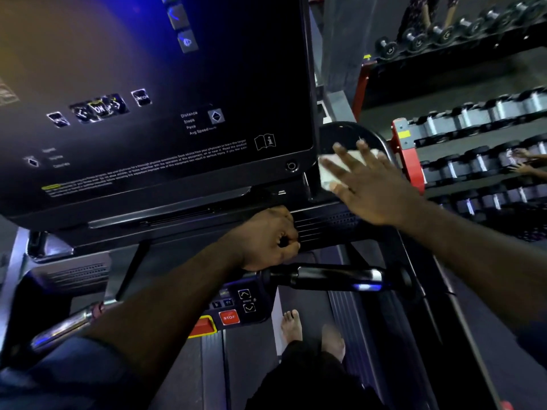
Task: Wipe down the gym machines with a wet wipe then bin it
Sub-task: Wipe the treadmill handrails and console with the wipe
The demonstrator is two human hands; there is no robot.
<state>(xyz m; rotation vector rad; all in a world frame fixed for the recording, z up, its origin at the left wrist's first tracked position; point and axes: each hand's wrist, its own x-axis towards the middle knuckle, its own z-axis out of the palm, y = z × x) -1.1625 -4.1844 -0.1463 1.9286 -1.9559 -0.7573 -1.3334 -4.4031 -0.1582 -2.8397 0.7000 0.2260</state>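
Observation:
I stand on a treadmill whose big dark console screen (154, 108) fills the upper left. My right hand (370, 184) lies flat with spread fingers, pressing a white wet wipe (327, 173) against the black tray area (343, 134) just right of the console's lower corner. Most of the wipe is hidden under the palm. My left hand (268, 238) is curled in a fist against the console's lower edge, above the handlebar; whether it grips anything is hidden.
A black handlebar (334, 276) with a blue light runs below the hands. Speed keys and a red STOP button (228, 317) sit lower centre. Red dumbbell racks (473, 119) stand to the right. Another person's hands (524, 161) reach at the rack. My bare feet (293, 324) are on the belt.

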